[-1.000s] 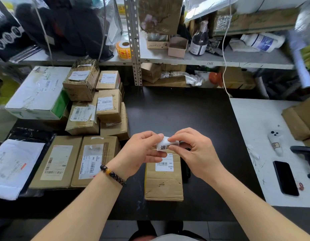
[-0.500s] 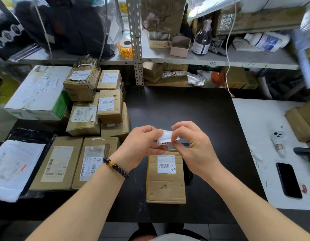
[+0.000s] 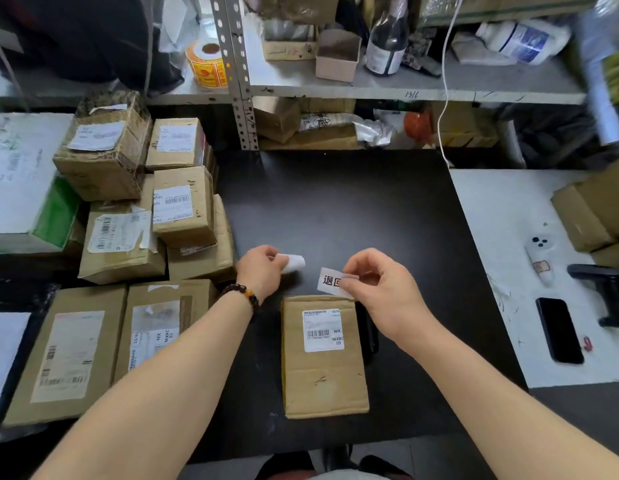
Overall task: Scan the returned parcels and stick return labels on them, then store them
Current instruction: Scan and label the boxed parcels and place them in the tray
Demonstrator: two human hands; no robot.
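A brown cardboard parcel (image 3: 323,372) with a white barcode label lies flat on the black table (image 3: 336,209) in front of me. My right hand (image 3: 381,289) pinches a small white return label (image 3: 330,280) with dark printed characters, just above the parcel's far edge. My left hand (image 3: 263,271) holds a curled white backing strip (image 3: 294,263), a short gap to the left of the label. Neither hand touches the parcel.
Several labelled brown parcels (image 3: 183,202) are stacked at the left, beside a large white box (image 3: 20,178). A white side table (image 3: 498,237) at the right carries a black phone (image 3: 559,330), a white scanner (image 3: 540,258) and cardboard boxes (image 3: 592,209). A metal shelf (image 3: 405,86) runs along the back.
My hands were together on one white piece; now they have drawn apart, the right keeping the printed label and the left keeping the peeled backing.
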